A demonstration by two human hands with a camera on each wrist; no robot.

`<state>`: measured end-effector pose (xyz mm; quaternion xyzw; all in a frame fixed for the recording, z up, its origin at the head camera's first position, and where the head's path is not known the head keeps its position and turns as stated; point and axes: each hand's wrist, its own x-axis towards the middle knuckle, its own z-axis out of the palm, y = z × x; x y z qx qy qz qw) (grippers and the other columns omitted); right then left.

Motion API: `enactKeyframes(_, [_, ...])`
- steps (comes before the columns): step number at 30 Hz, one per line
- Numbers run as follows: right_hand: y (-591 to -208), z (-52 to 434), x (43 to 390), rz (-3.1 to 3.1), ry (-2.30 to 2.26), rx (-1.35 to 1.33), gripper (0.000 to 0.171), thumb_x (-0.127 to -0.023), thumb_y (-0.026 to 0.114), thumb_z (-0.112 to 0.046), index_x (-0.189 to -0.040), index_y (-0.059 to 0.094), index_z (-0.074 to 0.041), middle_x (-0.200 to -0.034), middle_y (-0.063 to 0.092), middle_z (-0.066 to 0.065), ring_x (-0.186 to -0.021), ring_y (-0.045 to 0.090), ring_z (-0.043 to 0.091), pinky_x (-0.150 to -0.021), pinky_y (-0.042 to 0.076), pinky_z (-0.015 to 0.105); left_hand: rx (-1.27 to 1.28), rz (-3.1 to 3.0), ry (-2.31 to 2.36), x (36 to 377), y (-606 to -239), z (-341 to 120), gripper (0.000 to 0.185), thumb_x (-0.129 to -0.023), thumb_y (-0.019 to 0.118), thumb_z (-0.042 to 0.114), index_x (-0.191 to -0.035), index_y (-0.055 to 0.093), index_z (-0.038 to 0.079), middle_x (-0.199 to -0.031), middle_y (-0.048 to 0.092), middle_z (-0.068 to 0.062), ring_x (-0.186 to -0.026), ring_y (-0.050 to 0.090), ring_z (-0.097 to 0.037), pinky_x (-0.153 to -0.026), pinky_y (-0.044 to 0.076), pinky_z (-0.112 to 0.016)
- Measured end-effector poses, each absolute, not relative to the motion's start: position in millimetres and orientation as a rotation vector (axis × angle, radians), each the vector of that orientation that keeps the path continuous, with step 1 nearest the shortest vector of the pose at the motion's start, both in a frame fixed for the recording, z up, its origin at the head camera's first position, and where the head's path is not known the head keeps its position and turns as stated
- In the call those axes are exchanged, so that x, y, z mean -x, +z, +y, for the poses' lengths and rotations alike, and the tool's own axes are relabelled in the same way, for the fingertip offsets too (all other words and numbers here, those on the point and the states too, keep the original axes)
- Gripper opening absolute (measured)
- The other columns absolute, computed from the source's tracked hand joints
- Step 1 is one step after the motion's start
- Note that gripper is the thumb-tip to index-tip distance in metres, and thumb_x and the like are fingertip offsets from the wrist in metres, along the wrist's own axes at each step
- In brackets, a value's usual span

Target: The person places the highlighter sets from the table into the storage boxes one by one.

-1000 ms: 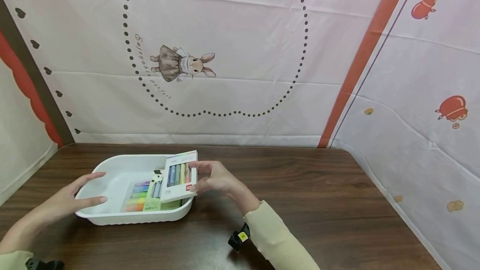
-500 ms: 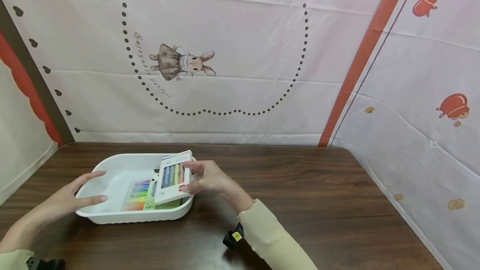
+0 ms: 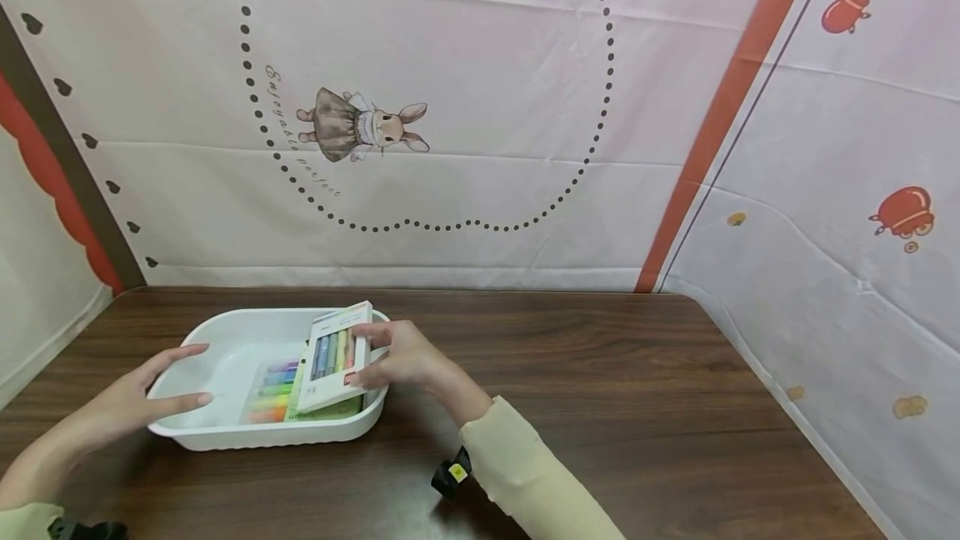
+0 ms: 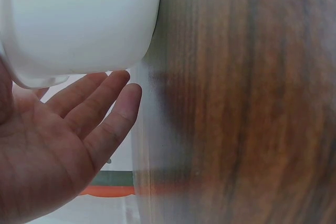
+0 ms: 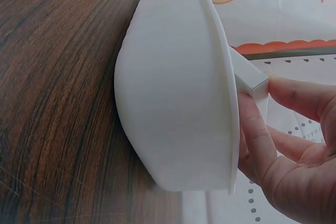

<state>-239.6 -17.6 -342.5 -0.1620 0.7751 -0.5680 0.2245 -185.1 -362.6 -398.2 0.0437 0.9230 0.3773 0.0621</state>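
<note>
My left hand [image 3: 123, 394] holds the left end of a white plastic basin [image 3: 255, 437]. Its thumb and one finger reach over the rim, while the other fingers lie along the outside wall in the left wrist view. With thumb and fingers, my right hand [image 3: 405, 357] pinches the right edge of a flat white box of crayons [image 3: 324, 392], whose window shows thick coloured sticks. This box is tilted over the basin's right part. Under it, partly hidden, lies a green pack [image 3: 337, 409]. Beside that is a clear pack of rainbow-coloured pens [image 3: 273, 390].
The basin stands on a dark wooden table [image 3: 600, 407], left of its middle. A white printed cloth [image 3: 480, 107] hangs behind the table and along both sides. A black wrist camera [image 3: 450, 473] sits at my right sleeve.
My right hand has moved left and brought the box of crayons further over the basin, covering more of the green pack. My left hand has stayed in place.
</note>
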Motion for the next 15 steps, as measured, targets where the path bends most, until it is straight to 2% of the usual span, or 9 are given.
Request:
enactKeyframes(7, [-344.2,-24.1,237.1,2.173,-1.544,0.461,0.061,-0.067,0.076,0.005,-0.123,0.058,-0.011,-0.100,0.057,0.003,-0.064,0.061,0.011,-0.056,0.053,0.026,-0.144,2.796,1.147,183.6,-399.0,-361.1,0.075,-0.087,0.060,0.029,-0.143,0.016,0.004,-0.136,0.016,-0.040,-0.116,0.023,-0.053,-0.081,0.030,-0.063])
enactKeyframes(11, [-344.7,-25.5,235.5,2.227,-1.513,0.464,0.060,-0.067,0.078,0.001,-0.123,0.058,-0.010,-0.103,0.060,0.005,-0.063,0.063,0.012,-0.055,0.053,0.025,-0.137,2.795,1.149,183.4,-398.3,-360.8,0.075,-0.088,0.060,0.030,-0.143,0.016,0.004,-0.137,0.015,-0.040,-0.117,0.022,-0.053,-0.081,0.029,-0.063])
enactKeyframes(12, [-344.7,-25.5,234.9,2.251,-1.498,0.467,0.059,-0.068,0.078,0.000,-0.122,0.058,-0.010,-0.105,0.061,0.006,-0.064,0.064,0.013,-0.055,0.053,0.024,-0.130,2.792,1.148,183.4,-398.0,-360.7,0.076,-0.088,0.060,0.030,-0.143,0.016,0.004,-0.137,0.014,-0.040,-0.117,0.020,-0.054,-0.081,0.028,-0.064])
enactKeyframes(15, [-343.8,-24.8,234.0,2.418,-1.374,0.522,0.055,-0.067,0.080,-0.009,-0.119,0.062,-0.010,-0.109,0.065,0.007,-0.080,0.064,0.009,-0.064,0.052,0.021,-0.110,2.784,1.144,183.6,-396.7,-360.2,0.076,-0.088,0.059,0.031,-0.143,0.015,0.004,-0.138,0.012,-0.040,-0.119,0.017,-0.056,-0.081,0.027,-0.066])
